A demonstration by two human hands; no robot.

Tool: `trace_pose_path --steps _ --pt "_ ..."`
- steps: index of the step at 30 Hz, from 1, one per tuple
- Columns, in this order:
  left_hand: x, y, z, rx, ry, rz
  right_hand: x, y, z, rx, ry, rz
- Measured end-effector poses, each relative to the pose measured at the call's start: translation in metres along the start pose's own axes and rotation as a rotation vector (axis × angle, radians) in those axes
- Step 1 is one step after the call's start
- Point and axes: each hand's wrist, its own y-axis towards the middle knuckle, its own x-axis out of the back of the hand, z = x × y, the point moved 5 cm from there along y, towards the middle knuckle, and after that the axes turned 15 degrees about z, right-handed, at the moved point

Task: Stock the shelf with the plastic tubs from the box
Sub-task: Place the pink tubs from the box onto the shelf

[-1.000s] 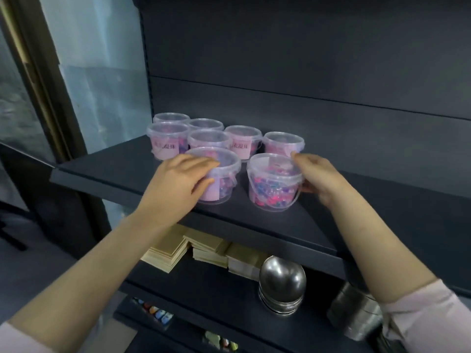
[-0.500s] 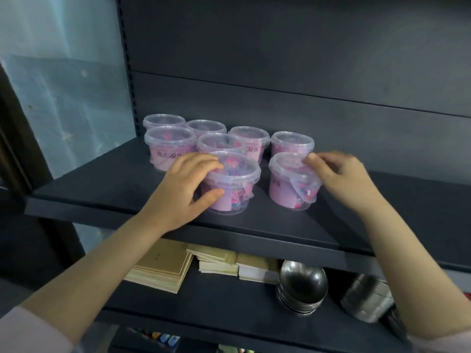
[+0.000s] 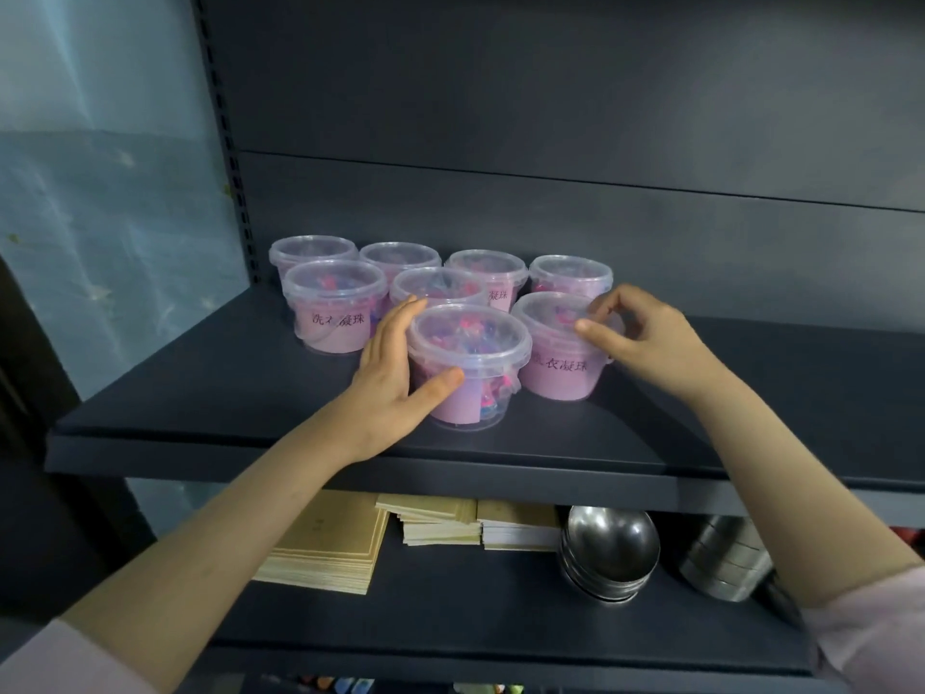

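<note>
Several clear plastic tubs with pink labels stand in rows on the dark shelf (image 3: 200, 393). My left hand (image 3: 390, 383) wraps the left side of the front tub (image 3: 475, 363), thumb on its front wall. My right hand (image 3: 645, 338) pinches the lid rim of the front right tub (image 3: 555, 368), whose label faces me. Behind them stand a left tub (image 3: 333, 308) with its label showing and several more at the back (image 3: 400, 257). The box is out of view.
The shelf runs on to the right, bare past my right hand. On the shelf below lie stacks of tan paper (image 3: 325, 548), white pads (image 3: 515, 528), stacked steel bowls (image 3: 610, 553) and steel tins (image 3: 726, 563). A wall panel is at the left.
The right tub has turned so its label faces front. My left hand slid off the front tub's lid onto its side. The view has moved closer to the shelf.
</note>
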Motion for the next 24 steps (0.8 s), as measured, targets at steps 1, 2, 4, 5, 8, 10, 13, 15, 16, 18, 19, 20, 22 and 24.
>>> trace_pose_path --steps 1,2,4,5,8,10,13,15,16,18,19,20,22,24 --pt "0.0 0.001 0.001 0.013 -0.004 0.002 0.003 0.004 -0.001 -0.01 0.004 0.032" --pt "0.0 0.002 0.003 0.019 -0.006 0.007 0.005 0.007 -0.003 -0.01 -0.021 0.071" --pt "-0.001 0.003 0.004 0.014 0.001 0.014 0.007 0.014 -0.007 0.0 -0.05 0.156" --pt "-0.001 0.003 0.005 0.01 0.004 0.013 0.007 0.015 -0.011 0.001 -0.033 0.187" --pt "-0.001 0.005 0.006 0.006 0.004 0.01 0.004 0.018 -0.017 -0.009 0.049 0.221" --pt "-0.002 0.006 0.007 0.003 0.008 0.01 0.002 0.022 -0.02 -0.005 0.089 0.222" --pt "-0.003 0.006 0.007 0.004 0.014 0.006 -0.003 0.029 -0.022 -0.018 0.114 0.21" --pt "-0.003 0.006 0.007 0.008 0.014 0.003 -0.005 0.033 -0.024 -0.029 0.129 0.186" --pt "-0.003 0.006 0.007 0.007 0.011 0.004 -0.007 0.035 -0.024 -0.027 0.141 0.172" --pt "-0.002 0.004 0.005 0.0 0.014 0.001 -0.008 0.038 -0.025 -0.022 0.164 0.141" --pt "-0.002 0.003 0.003 -0.002 0.014 0.0 -0.009 0.041 -0.025 -0.023 0.172 0.132" --pt "-0.002 0.002 0.001 0.001 0.009 0.001 -0.009 0.042 -0.026 -0.025 0.172 0.128" --pt "-0.002 0.001 0.0 0.007 -0.014 0.0 -0.009 0.045 -0.025 -0.038 0.166 0.14" --pt "-0.001 0.002 -0.001 0.013 -0.032 -0.005 -0.007 0.047 -0.024 -0.068 0.174 0.153"
